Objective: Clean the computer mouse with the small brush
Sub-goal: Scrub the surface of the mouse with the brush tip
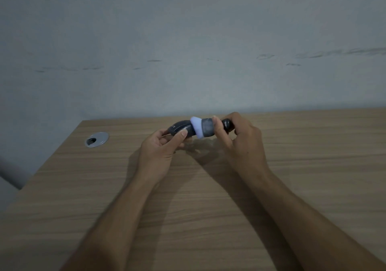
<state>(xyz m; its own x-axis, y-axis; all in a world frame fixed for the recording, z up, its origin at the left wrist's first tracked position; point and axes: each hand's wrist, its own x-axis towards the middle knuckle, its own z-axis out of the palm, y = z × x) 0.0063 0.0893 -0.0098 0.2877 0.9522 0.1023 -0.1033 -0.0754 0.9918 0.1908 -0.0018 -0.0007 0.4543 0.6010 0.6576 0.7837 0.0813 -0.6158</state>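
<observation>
My left hand (160, 151) holds a dark computer mouse (180, 129) lifted a little above the wooden desk (208, 197), thumb across its near side. My right hand (240, 143) grips a small brush (205, 127) by its dark handle, which pokes out past the fingers. The brush has a grey collar and a white bristle head. The bristles point left and touch the right end of the mouse. Much of the mouse's underside is hidden by my fingers.
A round metal cable grommet (96, 139) is set into the desk at the far left. A grey wall (188, 51) rises straight behind the desk's back edge. The desk's left edge runs diagonally toward me.
</observation>
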